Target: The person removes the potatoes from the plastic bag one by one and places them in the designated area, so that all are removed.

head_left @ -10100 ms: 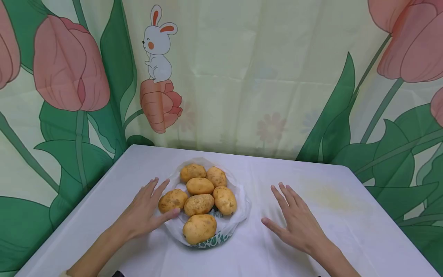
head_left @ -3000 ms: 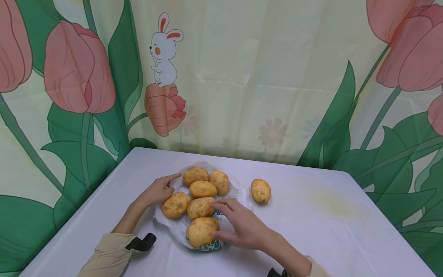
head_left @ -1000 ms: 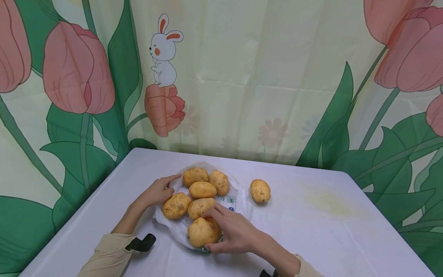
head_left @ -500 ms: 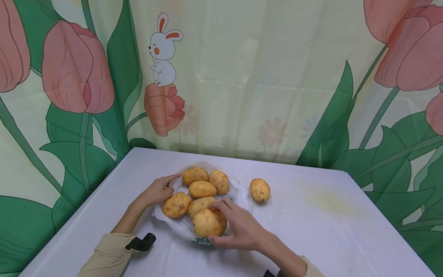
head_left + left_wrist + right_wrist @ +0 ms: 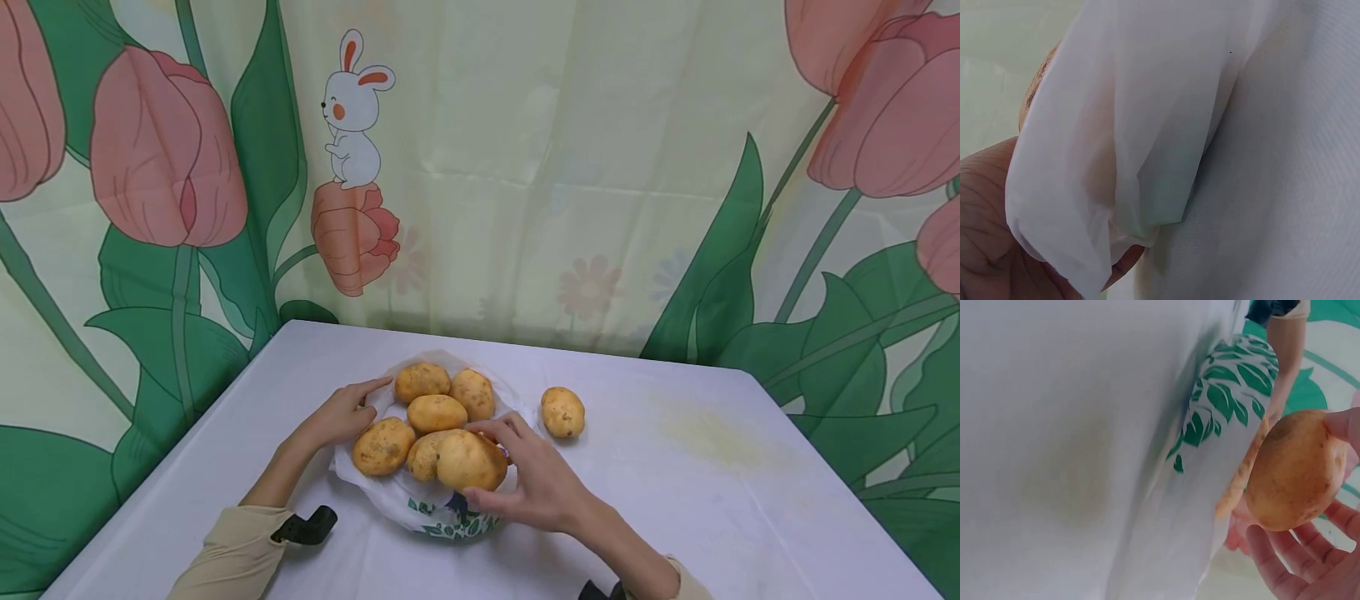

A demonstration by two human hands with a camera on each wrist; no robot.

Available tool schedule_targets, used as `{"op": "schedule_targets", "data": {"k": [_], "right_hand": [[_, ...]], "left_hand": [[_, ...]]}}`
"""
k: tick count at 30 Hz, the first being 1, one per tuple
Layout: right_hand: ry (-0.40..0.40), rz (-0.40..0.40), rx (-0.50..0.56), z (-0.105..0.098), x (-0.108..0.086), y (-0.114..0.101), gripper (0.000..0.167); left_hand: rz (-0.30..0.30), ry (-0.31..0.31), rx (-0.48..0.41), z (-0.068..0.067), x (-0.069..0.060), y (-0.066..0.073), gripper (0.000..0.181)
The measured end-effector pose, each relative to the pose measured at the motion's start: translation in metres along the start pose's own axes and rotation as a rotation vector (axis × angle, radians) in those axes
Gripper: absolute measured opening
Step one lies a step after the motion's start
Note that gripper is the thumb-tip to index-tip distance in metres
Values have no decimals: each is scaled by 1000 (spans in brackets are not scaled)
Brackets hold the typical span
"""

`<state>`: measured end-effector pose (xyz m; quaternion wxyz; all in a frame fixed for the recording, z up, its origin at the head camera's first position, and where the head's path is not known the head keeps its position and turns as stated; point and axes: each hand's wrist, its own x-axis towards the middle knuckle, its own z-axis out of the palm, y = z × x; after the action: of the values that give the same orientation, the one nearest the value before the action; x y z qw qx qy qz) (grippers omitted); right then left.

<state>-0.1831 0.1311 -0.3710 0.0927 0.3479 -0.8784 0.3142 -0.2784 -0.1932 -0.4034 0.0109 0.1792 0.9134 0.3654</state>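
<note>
My right hand (image 5: 543,479) grips a potato (image 5: 471,461) between thumb and fingers, raised above the front right of a white plastic bag (image 5: 408,510) printed with green leaves. The right wrist view shows that held potato (image 5: 1297,472) apart from the bag. Several other potatoes lie on the spread bag, among them an oval one (image 5: 437,413) in the middle and one partly hidden behind the held potato. At the bag's left edge, my left hand (image 5: 341,417) pinches the plastic, its index finger near the back potato (image 5: 422,382). The left wrist view shows the thin plastic (image 5: 1085,187) covering most of those fingers.
A single potato (image 5: 562,412) lies on the white-covered table (image 5: 660,500), right of the bag. Behind the table hangs a curtain (image 5: 510,167) printed with tulips and a rabbit. A black wrist camera (image 5: 307,527) sits on my left sleeve.
Earlier, a potato went from the bag to the table on the right. My right hand then took the front potato and lifted it up and rightward. My left hand moved onto the bag's edge.
</note>
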Motion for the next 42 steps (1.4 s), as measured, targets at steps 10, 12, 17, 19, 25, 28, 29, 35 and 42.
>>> {"op": "schedule_targets", "data": {"k": [10,12,17,19,25,28,29,35,42], "right_hand": [[90,66,6,-13,-6,10,63],[105,82,10,-15,-8,13,62],[148,114,-8,-20,-11,20,62],[167,114,-21,-22,-12,22,62],[208,121,-20,-29,-15,29,61],[226,141,-11,-33,-16,32,61],[233,147,-10,-34,-16,34,61],[282,172,-50,-40,-18,43,62],[319,231,-101,-47,-21,51,64]], "left_hand": [[-18,-4,-3,-1,-1,3,61],[-20,-3,2,0,-1,3,61],[-31,-7,9,0,-1,2,61],[-34,-8,5,0,-1,1,61],[-29,-9,-8,0,0,1,61],[-28,-9,-5,0,-1,1,61],[-29,-10,-5,0,-1,1,61],[-28,-15,-5,-1,-2,3,62],[-24,-12,-6,-1,-2,2,61]]}}
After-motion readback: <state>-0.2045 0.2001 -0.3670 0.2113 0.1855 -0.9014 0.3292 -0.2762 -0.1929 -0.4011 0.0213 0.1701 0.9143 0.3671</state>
